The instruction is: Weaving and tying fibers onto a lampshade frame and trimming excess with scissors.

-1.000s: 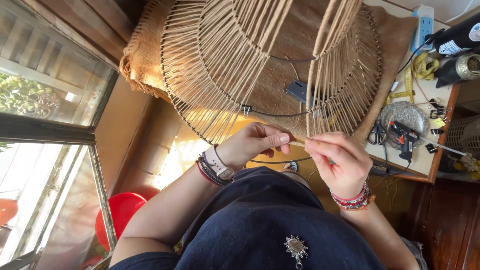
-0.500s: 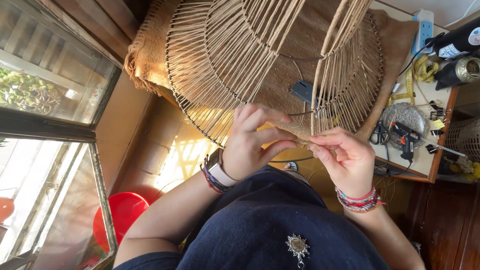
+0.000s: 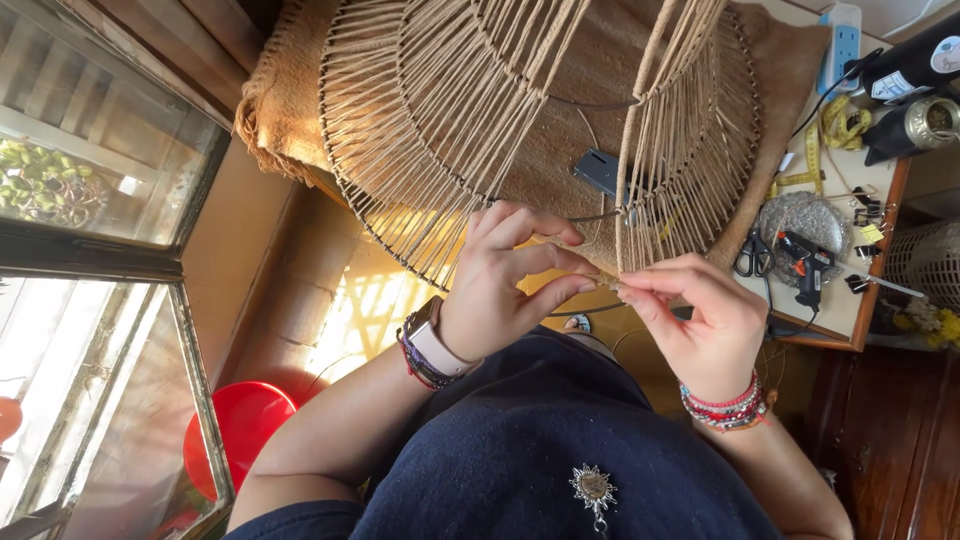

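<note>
Left hand (image 3: pixel 505 285) and right hand (image 3: pixel 700 320) both pinch one tan jute cord (image 3: pixel 628 180) at the round cord-wrapped wire frame's (image 3: pixel 450 130) lower rim, fingertips nearly touching.

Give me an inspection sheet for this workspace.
Surface: table under a brown mat.
Job's things: cord-wrapped wire frame; both hands pinch one cord at its lower rim.
Clutter: glue gun, scissors, tape measure, clips, bottles.
Grips: left hand, right hand, fingertips meeting.
Cables: black lead to power strip.
Surroundings: window, red bucket.
</note>
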